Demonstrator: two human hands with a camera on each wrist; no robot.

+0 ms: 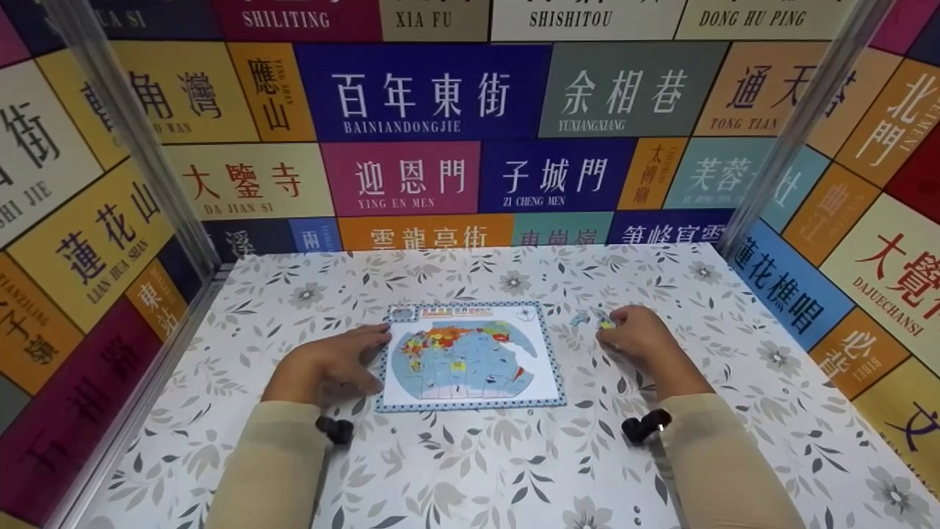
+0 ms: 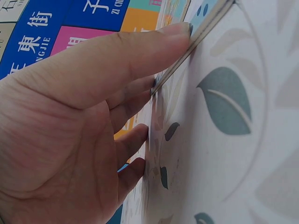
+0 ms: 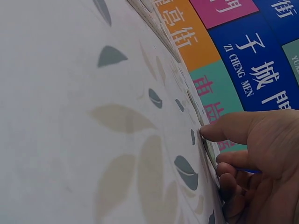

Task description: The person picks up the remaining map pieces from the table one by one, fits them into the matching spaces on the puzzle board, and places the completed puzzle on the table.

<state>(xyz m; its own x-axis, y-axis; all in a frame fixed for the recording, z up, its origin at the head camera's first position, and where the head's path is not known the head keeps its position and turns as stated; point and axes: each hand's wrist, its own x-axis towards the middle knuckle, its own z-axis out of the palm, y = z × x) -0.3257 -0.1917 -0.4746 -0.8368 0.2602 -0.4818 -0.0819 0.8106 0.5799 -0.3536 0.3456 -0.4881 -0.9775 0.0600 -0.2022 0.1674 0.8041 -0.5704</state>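
Note:
A world map jigsaw puzzle board [image 1: 470,404] with a dotted blue border lies flat on the table. Much of its map is filled; a white gap shows at the right of the map. My left hand [image 1: 334,360] rests at the board's left edge, thumb [image 2: 175,39] on the border and the other fingers loosely extended along the side. Right of the board, my right hand [image 1: 646,338] has thumb and fingertips around a small blue and yellow-green puzzle piece [image 1: 606,323], low at the tabletop. Another light blue puzzle piece [image 1: 579,319] lies just left of it.
The table [image 1: 485,470] wears a white cover printed with leaves and flowers. Panels of coloured signs [image 1: 433,92] stand behind it and on both sides, joined by clear corner strips [image 1: 800,110]. Small black devices [image 1: 646,426] sit at both wrists.

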